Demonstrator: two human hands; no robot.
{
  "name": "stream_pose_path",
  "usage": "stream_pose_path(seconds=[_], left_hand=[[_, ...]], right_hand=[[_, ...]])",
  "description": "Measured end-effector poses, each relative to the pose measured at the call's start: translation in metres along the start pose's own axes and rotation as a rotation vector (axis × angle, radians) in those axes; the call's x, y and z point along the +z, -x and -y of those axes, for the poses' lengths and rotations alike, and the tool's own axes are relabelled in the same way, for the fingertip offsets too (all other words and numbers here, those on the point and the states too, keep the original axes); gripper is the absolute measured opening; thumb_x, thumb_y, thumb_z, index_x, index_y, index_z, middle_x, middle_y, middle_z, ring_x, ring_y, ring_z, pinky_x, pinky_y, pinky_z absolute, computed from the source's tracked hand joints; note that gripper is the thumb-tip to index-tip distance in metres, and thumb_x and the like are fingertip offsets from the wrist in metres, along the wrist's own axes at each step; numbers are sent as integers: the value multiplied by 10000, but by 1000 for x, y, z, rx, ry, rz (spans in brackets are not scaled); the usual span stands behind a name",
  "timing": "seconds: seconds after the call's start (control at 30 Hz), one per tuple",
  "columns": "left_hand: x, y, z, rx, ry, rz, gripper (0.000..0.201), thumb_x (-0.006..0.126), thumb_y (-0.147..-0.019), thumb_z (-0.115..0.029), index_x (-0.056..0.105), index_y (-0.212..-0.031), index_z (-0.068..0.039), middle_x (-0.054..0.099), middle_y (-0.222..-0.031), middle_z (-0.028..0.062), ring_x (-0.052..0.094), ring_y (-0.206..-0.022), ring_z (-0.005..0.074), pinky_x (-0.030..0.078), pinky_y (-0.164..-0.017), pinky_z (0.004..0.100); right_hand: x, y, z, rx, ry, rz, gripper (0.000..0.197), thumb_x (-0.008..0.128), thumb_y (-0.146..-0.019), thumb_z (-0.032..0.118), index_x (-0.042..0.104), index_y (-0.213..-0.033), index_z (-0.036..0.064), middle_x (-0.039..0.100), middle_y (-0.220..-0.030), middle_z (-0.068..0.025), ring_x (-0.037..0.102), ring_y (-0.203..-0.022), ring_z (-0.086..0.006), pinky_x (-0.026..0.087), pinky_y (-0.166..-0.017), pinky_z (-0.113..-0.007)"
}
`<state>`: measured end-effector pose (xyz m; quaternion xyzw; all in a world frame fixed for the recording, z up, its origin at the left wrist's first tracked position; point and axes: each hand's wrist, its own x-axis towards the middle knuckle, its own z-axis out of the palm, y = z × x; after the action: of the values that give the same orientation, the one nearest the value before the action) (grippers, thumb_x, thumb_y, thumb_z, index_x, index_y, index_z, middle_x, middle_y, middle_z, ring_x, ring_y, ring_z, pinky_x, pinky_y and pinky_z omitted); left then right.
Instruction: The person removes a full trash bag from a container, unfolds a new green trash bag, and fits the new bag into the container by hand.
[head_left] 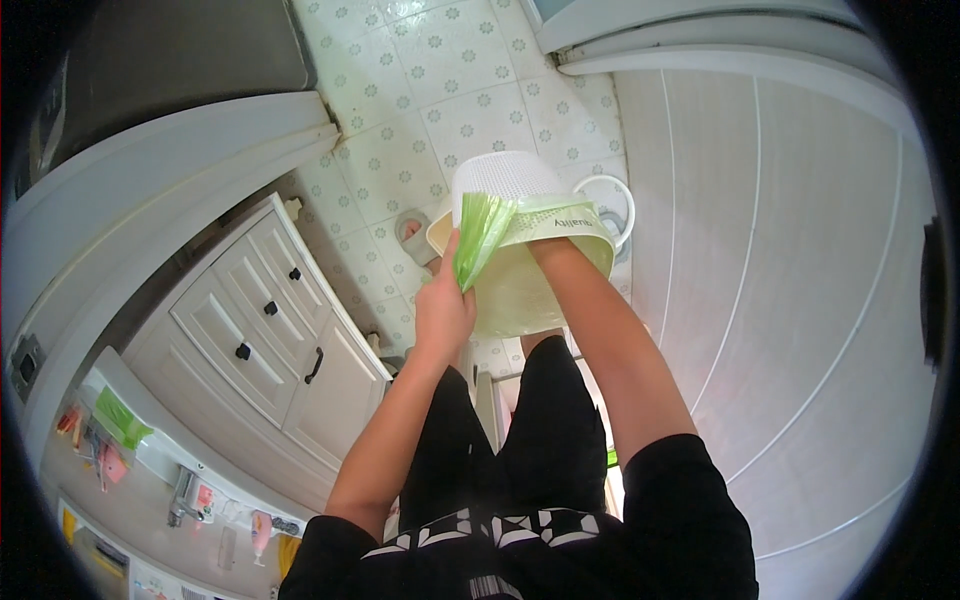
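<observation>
A white waste bin (507, 173) with a perforated side is held tilted in front of my legs, its mouth facing me. A pale green plastic bin liner (515, 290) lines the inside and folds over the rim. My left hand (447, 300) is closed on a bunched, brighter green part of the liner at the bin's left rim. My right forearm (590, 310) reaches into the bin's mouth. The rim and liner hide my right hand and its fingers. A white curved loop (630, 205) shows at the bin's right side.
A white cabinet (255, 320) with dark knobs stands at the left, beside a basin with a faucet (183, 497) and small toiletries. A panelled wall (790, 250) rises at the right. Patterned tiles (440, 80) cover the floor. My slippered foot (408, 235) is left of the bin.
</observation>
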<state>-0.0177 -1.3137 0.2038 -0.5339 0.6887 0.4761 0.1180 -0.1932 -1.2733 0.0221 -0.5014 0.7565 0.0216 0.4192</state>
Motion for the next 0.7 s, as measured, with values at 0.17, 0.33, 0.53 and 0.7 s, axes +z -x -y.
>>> stream_pose_path(seconds=[0.17,0.33,0.53,0.7], left_hand=[[-5,-2,-21,-8,49,-16,495,579,-840,-76,490,-1327,-62,644,-819,294,621,-784,510,490,-696,566],[-12,-2,-35,-74,123,-2,509,564,-824,-49,502,-1329,-38,651,-906,295,628,-821,489,498,-731,545],[-16,-5,-39,-61,181,-7,402,548,-844,-68,527,-1241,-5,654,-908,288,616,-836,503,496,-733,538],[-14,5,-54,-44,283,3,356,548,-856,-72,532,-1203,6,656,-908,291,621,-845,504,504,-735,523]], right_hand=[[32,0,21,-15,-46,-86,589,448,-946,536,506,-1424,197,447,-1510,-103,369,-1414,-333,245,-1161,-567],[33,0,18,128,91,-163,685,419,-944,592,402,-1510,206,342,-1590,-78,264,-1477,-334,151,-1126,-714],[-3,15,14,259,361,41,849,455,-906,678,230,-1584,218,173,-1656,-70,118,-1519,-364,-17,-1088,-798],[-3,19,-36,242,240,-167,973,531,-819,750,238,-1581,221,176,-1651,-101,88,-1518,-389,-52,-1084,-801]])
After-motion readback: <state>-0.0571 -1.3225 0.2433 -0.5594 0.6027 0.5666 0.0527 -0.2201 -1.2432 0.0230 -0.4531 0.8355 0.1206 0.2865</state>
